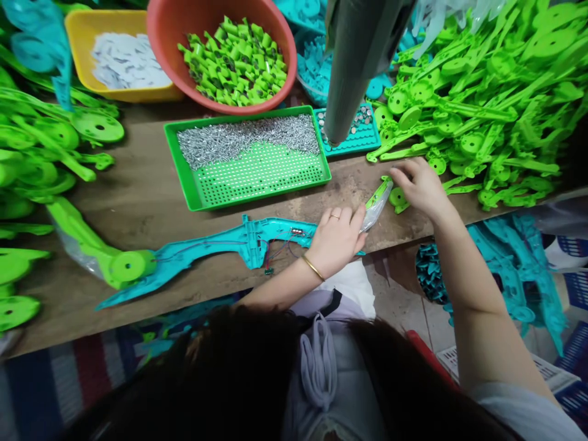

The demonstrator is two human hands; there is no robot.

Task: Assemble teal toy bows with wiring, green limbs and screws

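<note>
A long teal plastic toy shell (215, 248) lies along the wooden bench, with thin red and blue wires (275, 252) and a small metal part in its open middle. My left hand (337, 236) rests with curled fingers on the shell's right end, touching a clear plastic wrapper (376, 211). My right hand (420, 184) reaches further right, its fingers closed on a green plastic piece (381, 191) at the edge of the green heap.
A green perforated tray (250, 174) holds several small metal pins. Behind it stand a red bowl (160, 37) of green clips, a yellow tub (85, 27) and a teal tray (356, 144). Green parts (482, 104) are heaped right and left (41, 153). A grey cylinder (353, 61) hangs overhead.
</note>
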